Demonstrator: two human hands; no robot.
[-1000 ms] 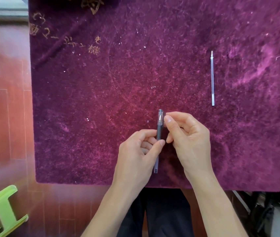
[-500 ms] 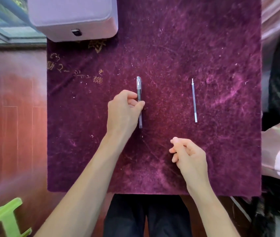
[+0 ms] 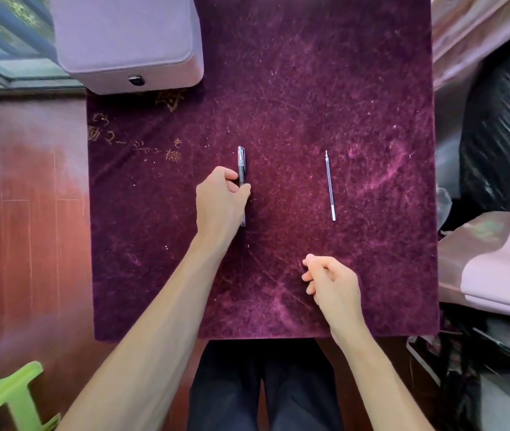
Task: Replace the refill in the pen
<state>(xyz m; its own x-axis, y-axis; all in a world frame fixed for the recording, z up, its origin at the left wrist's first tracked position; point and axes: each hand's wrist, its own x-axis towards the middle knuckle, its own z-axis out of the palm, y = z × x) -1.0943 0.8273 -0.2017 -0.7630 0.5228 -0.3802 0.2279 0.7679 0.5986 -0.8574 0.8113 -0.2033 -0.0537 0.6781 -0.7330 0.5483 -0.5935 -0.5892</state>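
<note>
Our left hand (image 3: 221, 202) is closed around the pen (image 3: 241, 172), which lies on the purple cloth (image 3: 294, 88) with its long axis from 12 to 6 o'clock. The refill (image 3: 330, 185) lies parallel, at 12 o'clock from our right hand (image 3: 331, 283); this nearer hand is loosely curled and holds nothing.

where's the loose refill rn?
In the head view, the refill lies alone on the purple cloth, right of the pen, beyond the right hand.

One head-worn wide-angle camera looks steeply down from close above onto the purple-covered worktop (image 3: 278, 88) and both forearms.
</note>
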